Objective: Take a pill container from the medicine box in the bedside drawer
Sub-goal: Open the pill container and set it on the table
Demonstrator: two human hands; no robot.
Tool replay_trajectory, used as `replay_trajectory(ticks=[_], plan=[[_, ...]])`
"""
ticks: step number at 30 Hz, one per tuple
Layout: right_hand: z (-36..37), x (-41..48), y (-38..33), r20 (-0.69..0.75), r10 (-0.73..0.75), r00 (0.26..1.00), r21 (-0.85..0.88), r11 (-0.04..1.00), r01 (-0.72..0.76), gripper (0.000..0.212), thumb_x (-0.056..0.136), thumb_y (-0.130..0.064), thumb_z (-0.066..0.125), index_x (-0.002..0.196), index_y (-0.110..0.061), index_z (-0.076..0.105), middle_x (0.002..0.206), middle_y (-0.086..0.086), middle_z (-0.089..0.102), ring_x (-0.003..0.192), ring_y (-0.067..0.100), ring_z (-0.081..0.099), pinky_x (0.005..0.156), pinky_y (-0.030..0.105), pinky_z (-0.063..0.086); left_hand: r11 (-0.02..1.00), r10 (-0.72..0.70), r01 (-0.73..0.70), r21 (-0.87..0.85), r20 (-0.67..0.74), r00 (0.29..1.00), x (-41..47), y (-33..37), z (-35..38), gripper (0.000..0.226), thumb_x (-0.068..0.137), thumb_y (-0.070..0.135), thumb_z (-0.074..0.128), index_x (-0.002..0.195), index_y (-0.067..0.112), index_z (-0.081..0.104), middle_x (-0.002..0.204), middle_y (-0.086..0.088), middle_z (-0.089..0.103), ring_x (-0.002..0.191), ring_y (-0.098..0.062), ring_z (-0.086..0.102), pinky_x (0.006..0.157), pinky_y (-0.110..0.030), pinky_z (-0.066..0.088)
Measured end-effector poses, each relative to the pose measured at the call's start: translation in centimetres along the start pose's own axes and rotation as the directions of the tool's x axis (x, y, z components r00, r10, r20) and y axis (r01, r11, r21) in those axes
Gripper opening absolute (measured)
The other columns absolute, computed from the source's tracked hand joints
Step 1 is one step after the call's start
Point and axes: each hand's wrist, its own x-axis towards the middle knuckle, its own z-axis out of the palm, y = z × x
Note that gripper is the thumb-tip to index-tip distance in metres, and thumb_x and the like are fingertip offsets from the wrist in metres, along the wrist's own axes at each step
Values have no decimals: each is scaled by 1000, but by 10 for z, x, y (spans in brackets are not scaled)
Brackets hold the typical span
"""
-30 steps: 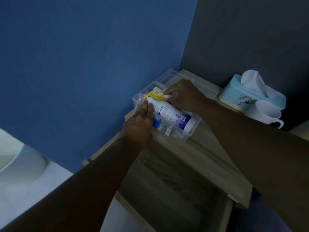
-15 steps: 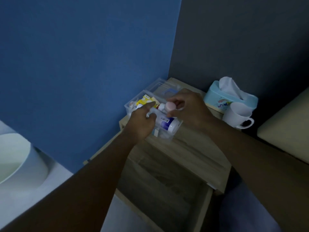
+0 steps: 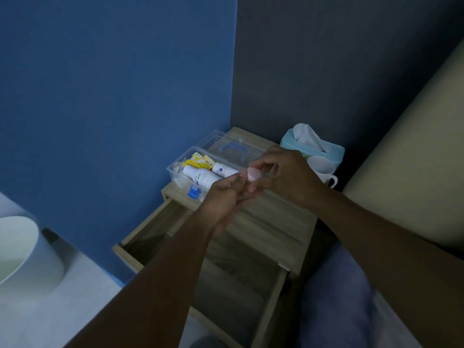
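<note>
— So, starting at the left: what's there?

— Low on the left, a pale round bin (image 3: 17, 249), nothing to do with the job. Next comes the bedside drawer (image 3: 233, 280), pulled open and bare as far as I can see. The clear medicine box (image 3: 175, 172) sits on the bedside table (image 3: 283, 222) behind it, lid off, with a white bottle (image 3: 200, 178) and a yellow packet (image 3: 198, 160) lying inside.

— And the hands?

— The left hand (image 3: 226, 197) is cupped palm-up just in front of the box. The right hand (image 3: 286, 177) pinches a small pink pill container (image 3: 253, 175) between fingertips, right over the left one's fingers (they seem to steady it from below, though that's hard to tell).

— Then it's nearly done?

— I'd judge so: the container is out of the box and held above the tabletop. Further right stand a tissue box (image 3: 326, 151) and a white mug (image 3: 324, 170), untouched. Perhaps closing up remains.
</note>
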Motion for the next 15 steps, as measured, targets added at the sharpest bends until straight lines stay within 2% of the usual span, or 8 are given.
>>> replay_trajectory(ticks=[3,6,8,10,12,14,15], plan=[[0,-7,4,-45,5,999,44,999,-3,39,63,-26,91,98,-15,78,92,2,70,83,17,67,72,32,55,999,-5,4,-45,-20,1000,2,-5,4,36,94,41,55,99,13,77,92,-3,77,100,-16,72,92,-27,54],[3,-14,6,-66,41,997,123,992,-33,33,69,-14,88,100,-11,77,92,5,71,84,19,68,79,40,58,999,-42,42,-30,-31,999,4,-9,5,38,80,49,65,86,15,80,80,1,76,83,-9,73,80,-22,57],[3,-17,8,-49,74,996,202,977,-63,34,70,-9,87,103,-8,77,95,6,71,88,21,70,83,41,59,997,-71,69,-43,-31,997,5,-10,5,45,74,52,69,92,12,79,85,-3,78,81,-8,73,74,-20,57],[0,-17,10,-2,100,995,304,948,-95,36,72,-5,85,106,-7,75,99,5,71,94,20,70,88,39,59,995,-85,84,-59,-15,996,6,-12,5,49,73,53,70,99,11,77,89,-5,78,83,-7,74,74,-20,57],[-5,-16,12,87,117,989,332,933,-139,45,71,-10,86,114,-12,72,106,0,69,101,15,69,94,35,57,990,-92,90,-106,-8,996,6,-13,5,48,76,50,70,101,10,77,89,-5,78,80,-6,74,75,-20,57],[-7,-15,12,142,159,977,233,954,-190,61,66,-27,90,122,-20,68,113,-5,68,106,9,65,94,32,56,985,-92,91,-145,4,996,7,-14,5,50,83,47,67,110,6,74,96,-6,74,79,-7,70,78,-20,56],[-7,-15,11,133,175,976,150,969,-194,63,64,-40,89,121,-23,68,111,-8,68,103,6,65,90,31,56,986,-91,92,-139,9,996,8,-14,5,51,85,48,66,113,6,73,101,-8,72,85,-10,69,84,-22,56]])
